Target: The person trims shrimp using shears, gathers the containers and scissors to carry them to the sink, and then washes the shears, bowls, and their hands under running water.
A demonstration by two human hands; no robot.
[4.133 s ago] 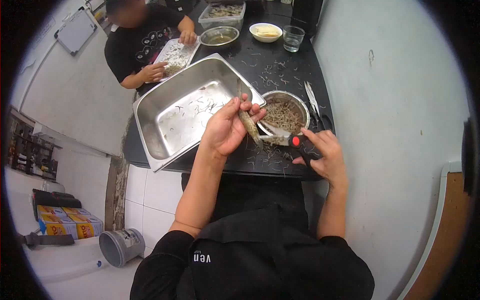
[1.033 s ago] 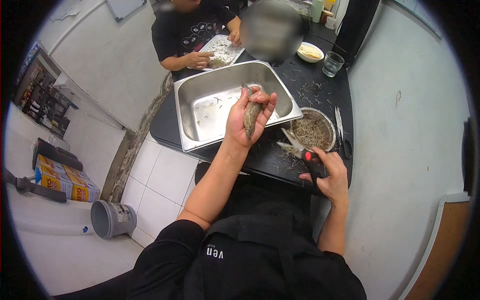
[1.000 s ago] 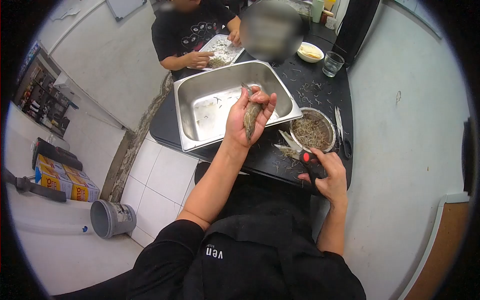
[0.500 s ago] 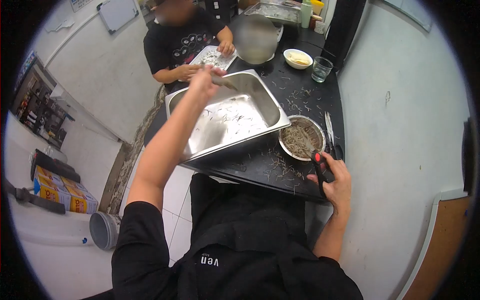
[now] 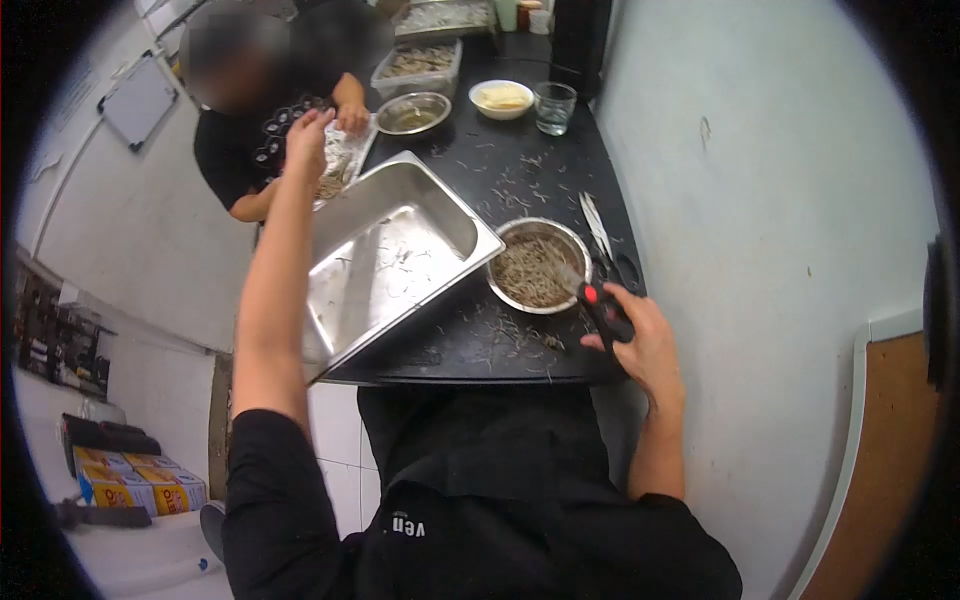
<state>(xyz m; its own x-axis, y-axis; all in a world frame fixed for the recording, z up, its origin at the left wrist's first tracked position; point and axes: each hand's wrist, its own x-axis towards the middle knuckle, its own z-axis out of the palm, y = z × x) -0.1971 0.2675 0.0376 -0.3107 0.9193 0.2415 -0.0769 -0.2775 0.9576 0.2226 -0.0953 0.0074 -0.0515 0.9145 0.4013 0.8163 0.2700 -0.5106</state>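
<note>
My left hand point(image 5: 306, 145) is raised beyond the far left side of the steel pan point(image 5: 362, 345), its fingers drawn together; whatever they may hold is too small or hidden to make out. Thin dark bits lie on the pan's bottom. In my right hand point(image 5: 645, 345) are black-handled scissors point(image 5: 604, 312) with a red pivot, their blurred blades over the steel bowl point(image 5: 540, 306). A heap of thin shrimp trimmings point(image 5: 530, 268) fills much of that bowl.
A second pair of scissors point(image 5: 595, 225) lies right of the bowl. Farther back are a glass point(image 5: 554, 108), a white bowl point(image 5: 502, 113), a steel dish point(image 5: 413, 96) and a tub of shrimp point(image 5: 458, 75). A co-worker point(image 5: 235, 150) sits at a tray point(image 5: 352, 160). Trimmings dot the table.
My left hand, which held a shrimp over the pan, has moved away to the far left, and the shrimp no longer shows. The scissors have moved over the bowl. The view has shifted.
</note>
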